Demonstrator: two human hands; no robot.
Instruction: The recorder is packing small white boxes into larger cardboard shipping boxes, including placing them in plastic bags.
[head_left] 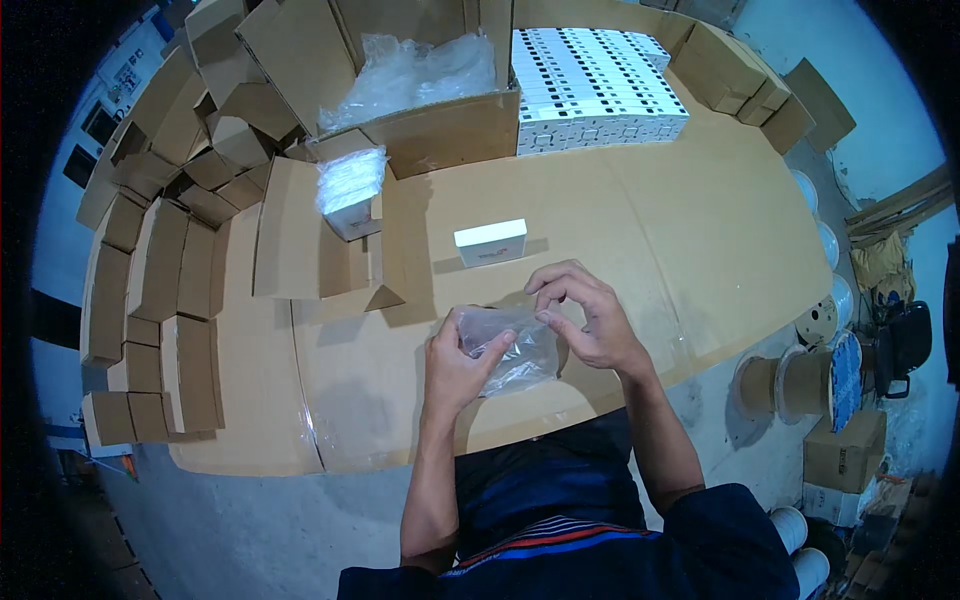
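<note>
A clear plastic bag [510, 350] is pinched by the fingers of both the left hand [455, 365] and right hand [590, 320] above the table [650, 240], near 1 small white box [490, 241].

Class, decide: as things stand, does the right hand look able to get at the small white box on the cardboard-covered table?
Probably yes: the small white box lies just beyond the right hand, nothing between, though its fingers pinch a clear plastic bag.

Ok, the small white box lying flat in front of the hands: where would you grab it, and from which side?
Probably from above, across its short width. The small white box lies flat on the cardboard-covered table with bare space on all sides. The right hand is nearest; its fingers, like the left hand, now pinch the clear plastic bag, so one must free up first.
</note>
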